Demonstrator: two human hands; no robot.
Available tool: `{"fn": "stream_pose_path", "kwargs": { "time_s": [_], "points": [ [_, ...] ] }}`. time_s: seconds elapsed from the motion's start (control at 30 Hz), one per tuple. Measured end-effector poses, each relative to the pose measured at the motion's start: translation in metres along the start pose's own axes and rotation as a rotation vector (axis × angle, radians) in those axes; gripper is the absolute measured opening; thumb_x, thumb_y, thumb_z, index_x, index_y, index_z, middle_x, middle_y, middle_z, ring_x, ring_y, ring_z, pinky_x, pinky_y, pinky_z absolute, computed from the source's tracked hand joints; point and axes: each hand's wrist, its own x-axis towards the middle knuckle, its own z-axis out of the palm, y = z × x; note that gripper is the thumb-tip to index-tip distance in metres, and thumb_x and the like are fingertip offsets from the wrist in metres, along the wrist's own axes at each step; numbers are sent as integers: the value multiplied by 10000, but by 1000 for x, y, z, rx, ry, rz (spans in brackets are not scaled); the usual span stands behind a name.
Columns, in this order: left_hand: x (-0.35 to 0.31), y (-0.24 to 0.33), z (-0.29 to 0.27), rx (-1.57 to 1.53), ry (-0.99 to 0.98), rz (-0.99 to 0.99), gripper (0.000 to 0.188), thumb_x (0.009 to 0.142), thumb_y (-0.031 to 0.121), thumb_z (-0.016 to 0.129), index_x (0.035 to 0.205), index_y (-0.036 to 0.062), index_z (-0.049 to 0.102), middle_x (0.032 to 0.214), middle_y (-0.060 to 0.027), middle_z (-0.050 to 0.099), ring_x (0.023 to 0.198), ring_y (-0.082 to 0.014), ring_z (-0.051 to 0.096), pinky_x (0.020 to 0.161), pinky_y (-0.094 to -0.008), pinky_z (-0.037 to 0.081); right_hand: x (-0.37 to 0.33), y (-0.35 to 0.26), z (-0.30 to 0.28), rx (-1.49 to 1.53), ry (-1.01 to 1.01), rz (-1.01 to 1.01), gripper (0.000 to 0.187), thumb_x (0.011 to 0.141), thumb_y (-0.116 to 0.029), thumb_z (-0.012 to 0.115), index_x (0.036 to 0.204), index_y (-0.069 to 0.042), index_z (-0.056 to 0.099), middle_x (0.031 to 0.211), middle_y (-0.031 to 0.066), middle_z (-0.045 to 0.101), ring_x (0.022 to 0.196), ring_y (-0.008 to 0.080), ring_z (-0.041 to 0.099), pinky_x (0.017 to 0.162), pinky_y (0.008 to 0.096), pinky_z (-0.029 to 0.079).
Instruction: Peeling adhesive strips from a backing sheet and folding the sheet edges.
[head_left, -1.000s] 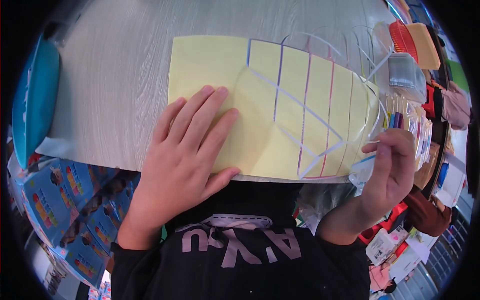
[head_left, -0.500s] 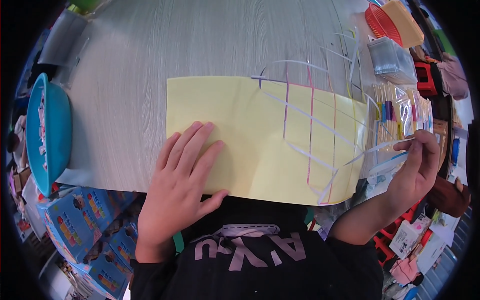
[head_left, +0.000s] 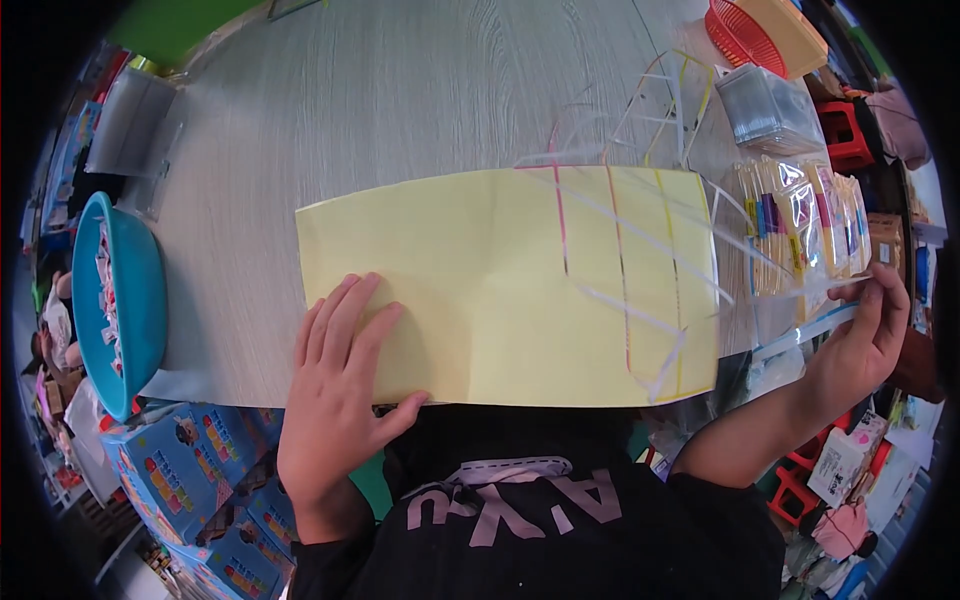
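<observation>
A pale yellow sheet (head_left: 430, 250) lies across the table in front of me, its near edge at my body. My left hand (head_left: 338, 400) rests flat near its lower left corner, fingers spread. Over the sheet's right half stretches a loose web of thin strips (head_left: 622, 270), clear-white with pink, brown and yellow edges. Part of it stands up beyond the sheet's far edge. At the right, my right hand (head_left: 868, 325) is raised with thumb and fingers pinched on a whitish end of the web.
A turquoise basin (head_left: 150, 300) of small wrapped pieces stands left, above blue printed boxes (head_left: 170, 470). Right are clear-bagged bundles (head_left: 800, 225), a stack of clear plastic cases (head_left: 768, 110) and a red basket (head_left: 740, 40). Clear plastic sheets (head_left: 130, 125) lie far left.
My left hand and the yellow sheet have shifted left. My right hand has moved right, drawing the strips along; the purple-edged strips at the web's left no longer lie on the sheet.
</observation>
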Motion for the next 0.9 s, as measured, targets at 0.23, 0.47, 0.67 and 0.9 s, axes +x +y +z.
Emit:
{"fn": "stream_pose_path", "kwargs": {
  "time_s": [0.23, 0.47, 0.67, 0.9],
  "points": [
    [-4, -7, -4, 10, -23, -70, 725, 635, 141, 721, 1309, 27, 478, 1474, -191, 392, 1411, -392, 315, 1166, -505, 235, 5, 10, -22, 67, 75, -2, 205, 990, -48, 519, 1144, 71, 582, 876, 101, 603, 770, 138, 570, 730, 251, 468],
    [-8, -9, -7, 81, 39, -116, 577, 736, 56, 564, 1303, 17, 463, 1475, -196, 377, 1420, -386, 303, 1173, -531, 193, 13, 11, -46, 79, 173, -28, 202, 995, -49, 513, 1146, 66, 583, 865, 99, 594, 760, 147, 559, 731, 273, 481],
    [-2, -15, -2, 66, 124, -161, 492, 787, 19, 515, 1278, 10, 468, 1443, -205, 421, 1395, -414, 337, 1156, -506, 241, 14, 15, -66, 69, 209, -1, 202, 1000, -56, 509, 1151, 58, 578, 849, 94, 586, 756, 149, 554, 730, 282, 492],
    [1, -19, -2, -18, 259, -201, 446, 877, 128, 575, 1287, -8, 463, 1395, -224, 448, 1353, -437, 371, 1100, -466, 318, 15, 16, -83, -22, 312, -17, 205, 1001, -60, 513, 1161, 51, 578, 872, 105, 604, 777, 153, 568, 754, 280, 505]
  ]
}}
